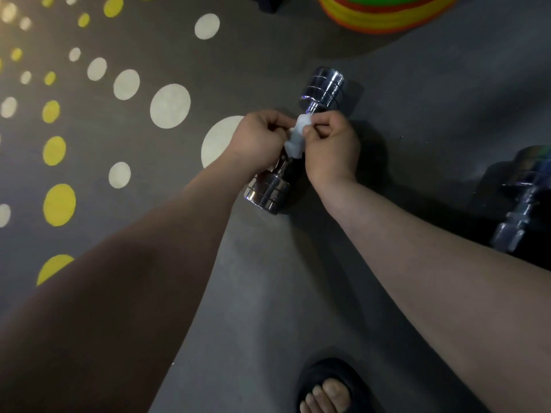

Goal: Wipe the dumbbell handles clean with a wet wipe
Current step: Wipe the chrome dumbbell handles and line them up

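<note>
On a dark grey gym floor (125, 263) scattered with white and yellow painted dots, a person bends over a polished chrome dumbbell (269, 193) that lies at an angle, one ribbed head near, the other farther off. The left hand (259, 138) has its fingers curled and pinches one edge of a small white wet wipe (295, 140). The wipe hangs directly over the dumbbell's narrow handle, most of which is hidden behind the cloth and knuckles. The right hand (331, 147) pinches the wipe's opposite edge between thumb and fingertips. Whether the wipe already touches the metal cannot be told from this angle.

The step in hand appears to be spreading or folding the wipe just before the first rub. The next move likely calls for wrapping it round the handle and working it along the bar between the two heads, perhaps with one hand steadying the weight against rolling.

Below, a bare foot in a black slip-on sandal (329, 380) stands on the floor. At the top sits a stack of red, yellow and green plastic discs (384, 17). A second chrome dumbbell (523, 201) lies well apart at the right edge, its handle apparently not yet wiped. No wipe packet, bin or other container shows.
</note>
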Tool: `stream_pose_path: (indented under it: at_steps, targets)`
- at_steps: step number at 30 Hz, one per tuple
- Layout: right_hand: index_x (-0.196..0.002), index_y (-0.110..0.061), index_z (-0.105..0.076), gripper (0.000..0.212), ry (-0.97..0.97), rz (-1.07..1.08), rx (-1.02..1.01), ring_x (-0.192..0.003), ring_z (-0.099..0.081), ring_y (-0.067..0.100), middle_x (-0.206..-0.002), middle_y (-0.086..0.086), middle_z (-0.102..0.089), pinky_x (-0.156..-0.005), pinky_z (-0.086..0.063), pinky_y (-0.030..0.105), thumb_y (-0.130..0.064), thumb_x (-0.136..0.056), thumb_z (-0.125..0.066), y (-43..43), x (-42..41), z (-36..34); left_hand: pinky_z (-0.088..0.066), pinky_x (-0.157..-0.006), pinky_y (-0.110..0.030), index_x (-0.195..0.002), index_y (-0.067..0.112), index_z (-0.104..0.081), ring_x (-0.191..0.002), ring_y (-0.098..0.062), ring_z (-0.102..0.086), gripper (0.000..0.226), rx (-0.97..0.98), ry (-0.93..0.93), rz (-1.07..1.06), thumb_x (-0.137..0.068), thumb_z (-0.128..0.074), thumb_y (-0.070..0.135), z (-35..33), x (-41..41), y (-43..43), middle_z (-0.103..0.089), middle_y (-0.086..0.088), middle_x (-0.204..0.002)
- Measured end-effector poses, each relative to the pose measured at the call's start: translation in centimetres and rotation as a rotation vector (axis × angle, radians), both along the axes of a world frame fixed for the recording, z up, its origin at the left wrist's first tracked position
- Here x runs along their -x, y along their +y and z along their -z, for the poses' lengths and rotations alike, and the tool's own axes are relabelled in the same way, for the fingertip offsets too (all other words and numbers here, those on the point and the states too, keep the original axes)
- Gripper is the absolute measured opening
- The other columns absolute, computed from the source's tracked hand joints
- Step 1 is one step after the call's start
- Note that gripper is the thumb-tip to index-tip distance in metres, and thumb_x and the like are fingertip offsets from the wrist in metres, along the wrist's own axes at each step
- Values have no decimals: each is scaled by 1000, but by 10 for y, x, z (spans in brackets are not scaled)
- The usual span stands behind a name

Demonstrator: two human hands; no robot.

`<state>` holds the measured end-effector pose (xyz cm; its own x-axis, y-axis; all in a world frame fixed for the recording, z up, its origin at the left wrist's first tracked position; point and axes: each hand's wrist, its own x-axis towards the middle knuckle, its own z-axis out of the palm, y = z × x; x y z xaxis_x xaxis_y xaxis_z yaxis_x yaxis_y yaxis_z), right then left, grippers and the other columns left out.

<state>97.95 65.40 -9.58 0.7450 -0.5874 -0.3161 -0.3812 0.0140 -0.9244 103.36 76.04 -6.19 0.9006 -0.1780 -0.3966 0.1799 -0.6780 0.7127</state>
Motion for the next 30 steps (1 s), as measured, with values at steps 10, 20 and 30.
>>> stream_pose_path:
  at_steps: [10,20,30]
  targets:
    - [-93,-20,-57,21,10,23,-39,-84,-68,12,-86,-4,-69,-81,-56,28,-26,-86,-76,1,-2,1,-59,-77,-31,-94,12,-75,-77,-14,-70,10,225,74,-118,-91,-69,4,4,14,22,-76,-7,-90]
    - [-80,-20,-59,16,63,-61,21,-82,-67,17,-84,-1,-70,-79,-55,32,-18,-91,-71,10,17,5,-53,-92,-20,-137,18,-60,-101,-5,-68,35,172,120,-58,-103,-53,13,7,12,13,-71,6,-116]
    - [-86,-24,-58,18,87,5,-148,-89,-67,13,-93,-2,-69,-86,-57,32,-10,-91,-69,-9,4,1,-59,-85,-51,-97,22,-77,-96,-38,-71,18,103,196,-104,-80,-73,24,-3,-4,0,-76,-11,-101]
